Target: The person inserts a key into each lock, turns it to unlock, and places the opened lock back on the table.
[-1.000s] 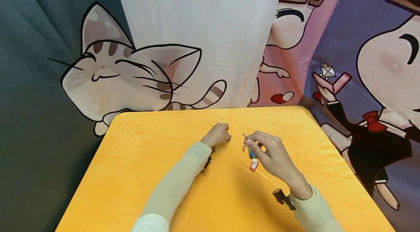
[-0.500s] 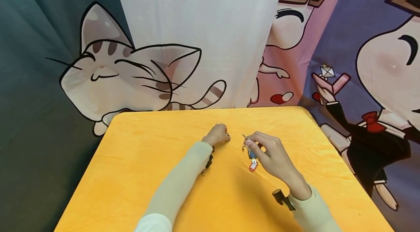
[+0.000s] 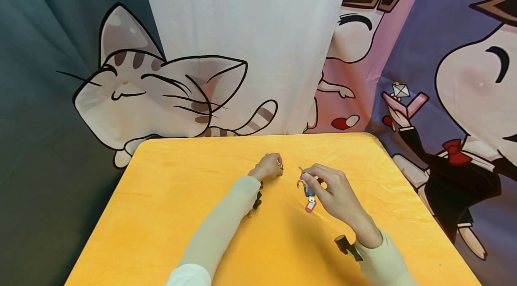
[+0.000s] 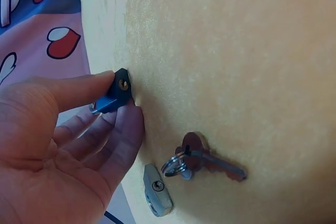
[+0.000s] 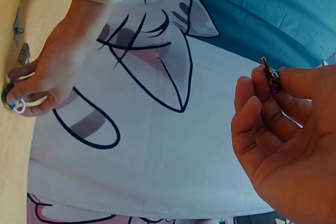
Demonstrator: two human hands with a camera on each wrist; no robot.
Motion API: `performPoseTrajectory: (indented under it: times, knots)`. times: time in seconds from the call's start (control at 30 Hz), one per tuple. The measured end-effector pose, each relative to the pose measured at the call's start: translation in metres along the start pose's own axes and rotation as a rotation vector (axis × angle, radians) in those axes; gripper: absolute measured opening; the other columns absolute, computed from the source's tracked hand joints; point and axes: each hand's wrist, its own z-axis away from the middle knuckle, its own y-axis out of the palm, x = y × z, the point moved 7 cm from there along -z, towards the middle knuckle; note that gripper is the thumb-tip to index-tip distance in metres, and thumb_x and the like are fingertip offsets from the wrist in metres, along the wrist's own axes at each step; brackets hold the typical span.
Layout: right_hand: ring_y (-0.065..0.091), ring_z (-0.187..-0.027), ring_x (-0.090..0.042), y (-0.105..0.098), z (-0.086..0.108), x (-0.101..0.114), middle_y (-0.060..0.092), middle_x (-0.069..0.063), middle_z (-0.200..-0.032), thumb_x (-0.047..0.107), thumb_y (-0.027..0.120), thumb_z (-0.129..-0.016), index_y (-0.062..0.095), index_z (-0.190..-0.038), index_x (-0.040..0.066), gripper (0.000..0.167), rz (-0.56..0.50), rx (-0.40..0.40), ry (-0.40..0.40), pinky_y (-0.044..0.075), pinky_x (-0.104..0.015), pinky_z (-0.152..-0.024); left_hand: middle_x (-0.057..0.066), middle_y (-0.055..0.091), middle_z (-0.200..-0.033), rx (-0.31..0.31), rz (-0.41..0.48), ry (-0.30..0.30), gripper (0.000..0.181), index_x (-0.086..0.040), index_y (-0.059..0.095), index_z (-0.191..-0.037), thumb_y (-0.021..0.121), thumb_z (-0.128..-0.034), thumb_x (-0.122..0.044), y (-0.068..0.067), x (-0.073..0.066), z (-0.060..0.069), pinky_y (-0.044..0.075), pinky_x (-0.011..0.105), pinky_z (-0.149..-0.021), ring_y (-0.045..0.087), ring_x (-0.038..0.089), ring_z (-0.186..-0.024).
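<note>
Blue padlock (image 4: 118,95) slightly turned in left hand (image 3: 267,166), right hand (image 3: 330,186) pinching key (image 5: 266,66)

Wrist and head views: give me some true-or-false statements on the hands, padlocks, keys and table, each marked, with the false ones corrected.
1. The left hand holds a blue padlock. True.
2. A key sits in the blue padlock's keyhole. False: no key is in it.
3. The right hand pinches a small key between its fingers. True.
4. The right hand holds the gray padlock. False: it lies on the table.
5. A ringed key lies near the gray padlock. True.
6. The table is purple. False: it is yellow.
</note>
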Motion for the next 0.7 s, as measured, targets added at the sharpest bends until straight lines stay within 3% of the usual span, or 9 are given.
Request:
performPoseTrajectory:
  times: [0.23, 0.47, 0.57, 0.7]
  knots:
    - [0.057, -0.074, -0.001, -0.001, 0.000, 0.000, 0.064, 0.015, -0.082, 0.004, 0.063, -0.094, 0.070, -0.091, 0.023, 0.021, 0.007, -0.005, 0.005, 0.049, -0.018, -0.068, -0.001, 0.061, -0.086, -0.027, 0.016, 0.039, 0.012, -0.017, 0.064, -0.097, 0.073, -0.0884, -0.018, 0.000, -0.003, 0.003, 0.041, 0.037, -0.074, 0.054, 0.016, -0.074]
    - [0.059, -0.075, -0.001, -0.003, 0.001, 0.001, 0.068, 0.012, -0.086, 0.004, 0.063, -0.093, 0.071, -0.093, 0.021, 0.019, 0.008, -0.013, 0.005, 0.050, -0.018, -0.067, 0.000, 0.064, -0.083, -0.038, 0.073, 0.097, 0.005, -0.012, 0.067, -0.088, 0.072, -0.0898, -0.014, -0.002, -0.013, 0.005, 0.042, 0.023, -0.060, 0.052, 0.012, -0.067]
    - [0.059, -0.075, -0.002, -0.004, 0.001, 0.001, 0.068, 0.012, -0.086, 0.004, 0.063, -0.094, 0.072, -0.093, 0.020, 0.018, 0.010, -0.013, 0.007, 0.050, -0.020, -0.067, 0.001, 0.065, -0.082, -0.043, 0.070, 0.106, 0.005, -0.011, 0.068, -0.090, 0.072, -0.0901, -0.015, -0.004, -0.016, 0.007, 0.042, 0.023, -0.057, 0.052, 0.012, -0.064]
    - [0.059, -0.075, -0.001, -0.005, 0.002, 0.001, 0.069, 0.012, -0.086, 0.004, 0.063, -0.094, 0.072, -0.094, 0.019, 0.017, 0.013, -0.012, 0.014, 0.051, -0.021, -0.067, 0.001, 0.067, -0.089, -0.059, 0.070, 0.107, 0.013, -0.009, 0.070, -0.099, 0.073, -0.0893, -0.017, -0.009, -0.020, 0.010, 0.047, 0.024, -0.063, 0.057, 0.012, -0.072]
